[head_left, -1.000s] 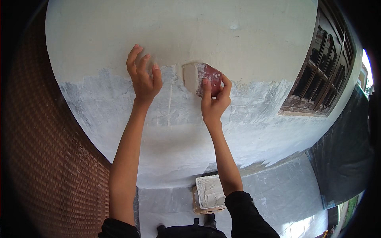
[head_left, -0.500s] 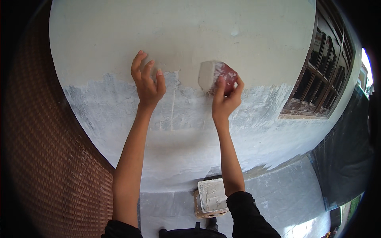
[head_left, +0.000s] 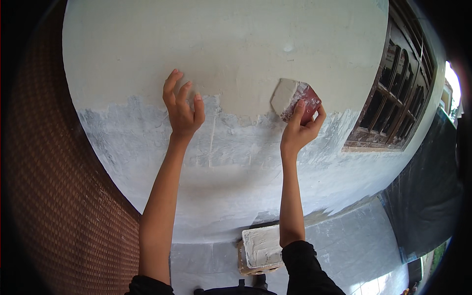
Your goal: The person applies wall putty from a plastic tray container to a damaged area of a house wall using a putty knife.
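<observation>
My right hand [head_left: 301, 129] is closed on a reddish-brown, flat putty scraper [head_left: 309, 104], thumb on its near face. Pale putty coats the scraper's left part, which lies close to or against the wall [head_left: 236, 54]. My left hand [head_left: 183, 110] is raised in front of the wall, fingers apart and loosely bent, holding nothing; whether its fingertips touch the surface I cannot tell. Above, the wall has a smooth cream coat. Below a ragged border runs a patchy grey-white band [head_left: 236, 140].
Low beneath my right forearm, a tray of pale putty [head_left: 260, 246] rests on a box-like support [head_left: 244, 265]. A dark wooden window [head_left: 396, 93] is set in the wall at right. Brown woven matting [head_left: 73, 196] runs down the left; dark sheeting [head_left: 427, 182] hangs at far right. Grey tiles cover the floor [head_left: 344, 246].
My right hand has moved right along the wall with the scraper, which is now tilted more. The left hand stays nearly where it was, still open.
</observation>
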Tool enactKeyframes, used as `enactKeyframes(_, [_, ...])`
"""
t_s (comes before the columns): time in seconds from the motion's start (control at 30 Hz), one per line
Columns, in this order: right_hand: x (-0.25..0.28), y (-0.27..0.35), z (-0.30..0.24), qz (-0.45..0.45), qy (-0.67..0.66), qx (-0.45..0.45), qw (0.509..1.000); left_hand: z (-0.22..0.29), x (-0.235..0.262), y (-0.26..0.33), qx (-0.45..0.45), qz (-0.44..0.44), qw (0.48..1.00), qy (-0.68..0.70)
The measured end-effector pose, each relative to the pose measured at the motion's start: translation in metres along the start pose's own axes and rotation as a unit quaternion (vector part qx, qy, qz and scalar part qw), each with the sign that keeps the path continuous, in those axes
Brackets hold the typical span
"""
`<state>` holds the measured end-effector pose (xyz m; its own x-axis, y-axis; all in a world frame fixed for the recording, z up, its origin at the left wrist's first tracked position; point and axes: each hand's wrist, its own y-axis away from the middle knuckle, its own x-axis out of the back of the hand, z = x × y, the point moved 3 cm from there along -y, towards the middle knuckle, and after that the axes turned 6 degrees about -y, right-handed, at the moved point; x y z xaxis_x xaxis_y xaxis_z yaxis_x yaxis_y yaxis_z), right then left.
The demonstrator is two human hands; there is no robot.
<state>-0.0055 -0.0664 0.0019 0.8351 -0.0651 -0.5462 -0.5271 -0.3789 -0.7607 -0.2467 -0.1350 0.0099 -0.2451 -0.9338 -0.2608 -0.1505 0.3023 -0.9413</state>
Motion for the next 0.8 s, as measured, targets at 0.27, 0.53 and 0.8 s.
enactKeyframes(0.27, [0.008,0.01,0.004,-0.034,0.042,-0.03,0.998,-0.003,0.002,-0.001,0.002,0.022,1.0,0.017])
enactKeyframes(0.53, [-0.042,0.053,-0.008,-0.129,0.042,0.06,0.989,-0.004,0.001,-0.002,0.01,0.016,1.0,0.017])
enactKeyframes(0.8, [0.016,0.011,-0.001,-0.037,-0.016,0.013,0.999,-0.001,-0.001,0.002,0.001,-0.004,1.0,0.009])
